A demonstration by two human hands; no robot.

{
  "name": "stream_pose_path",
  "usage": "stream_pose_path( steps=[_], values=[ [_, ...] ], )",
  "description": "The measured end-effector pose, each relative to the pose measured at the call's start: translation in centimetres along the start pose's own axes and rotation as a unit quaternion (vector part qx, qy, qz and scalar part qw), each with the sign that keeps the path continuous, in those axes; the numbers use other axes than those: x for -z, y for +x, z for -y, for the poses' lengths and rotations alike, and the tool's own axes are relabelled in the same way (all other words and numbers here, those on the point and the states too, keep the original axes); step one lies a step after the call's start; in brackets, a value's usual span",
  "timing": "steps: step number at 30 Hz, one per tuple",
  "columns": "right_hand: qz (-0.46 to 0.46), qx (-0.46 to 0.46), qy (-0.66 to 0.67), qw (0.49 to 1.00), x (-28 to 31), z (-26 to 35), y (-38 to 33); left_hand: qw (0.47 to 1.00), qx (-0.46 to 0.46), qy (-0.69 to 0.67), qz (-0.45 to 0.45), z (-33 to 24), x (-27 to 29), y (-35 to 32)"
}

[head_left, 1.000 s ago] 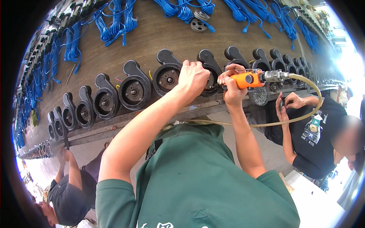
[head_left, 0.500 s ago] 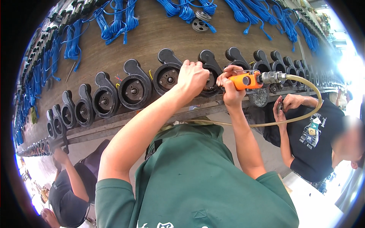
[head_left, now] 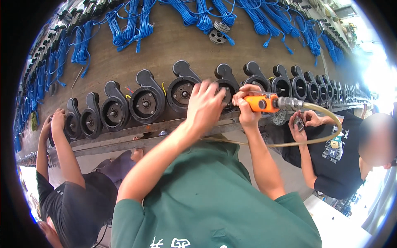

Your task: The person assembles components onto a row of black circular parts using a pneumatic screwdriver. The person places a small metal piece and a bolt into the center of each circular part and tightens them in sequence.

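Note:
My right hand (head_left: 248, 108) is closed around an orange air-powered tool (head_left: 262, 103), with a metal coupling and a yellowish hose at its right end. The tool points left, toward a black round housing (head_left: 225, 71) with an arm-like top. My left hand (head_left: 205, 102) hovers at the front of that housing and the one left of it (head_left: 181, 68), its back toward me. Motion smears its fingers, and anything in them cannot be made out. The left hand hides part of both housings. Inside the uncovered ones a metal shaft stands in a dark plate.
A row of similar housings (head_left: 145, 103) lines the bench's near edge. Blue cable bundles (head_left: 182, 12) and two grey wheels (head_left: 218, 36) lie farther back. The hose (head_left: 331, 138) loops right. Co-workers stand on the left (head_left: 76, 202) and right (head_left: 345, 155), the right one holding a small dark part.
My left hand has moved slightly down and its fingers have loosened from a tighter curl. The tool has shifted a little left and down. The left co-worker's hands now reach the row.

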State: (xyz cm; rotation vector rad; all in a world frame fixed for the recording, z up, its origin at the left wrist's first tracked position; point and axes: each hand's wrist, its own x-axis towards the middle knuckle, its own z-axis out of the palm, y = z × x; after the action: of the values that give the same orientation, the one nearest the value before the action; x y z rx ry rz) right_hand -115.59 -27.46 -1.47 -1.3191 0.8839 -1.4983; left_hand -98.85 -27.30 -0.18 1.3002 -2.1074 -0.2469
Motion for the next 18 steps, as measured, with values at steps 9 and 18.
stream_pose_path(
  steps=[9, 18],
  values=[
    [-0.037, 0.014, 0.091, 0.995, -3.2, 0.5, 2.6, 0.648, 0.530, -0.539, 0.094, -3.8, -2.8, -4.6],
    [0.016, 0.006, 0.095, 0.995, -4.3, -0.4, 3.1, 0.749, 0.535, -0.390, -0.019, -1.9, -8.7, -4.0]
  ],
)
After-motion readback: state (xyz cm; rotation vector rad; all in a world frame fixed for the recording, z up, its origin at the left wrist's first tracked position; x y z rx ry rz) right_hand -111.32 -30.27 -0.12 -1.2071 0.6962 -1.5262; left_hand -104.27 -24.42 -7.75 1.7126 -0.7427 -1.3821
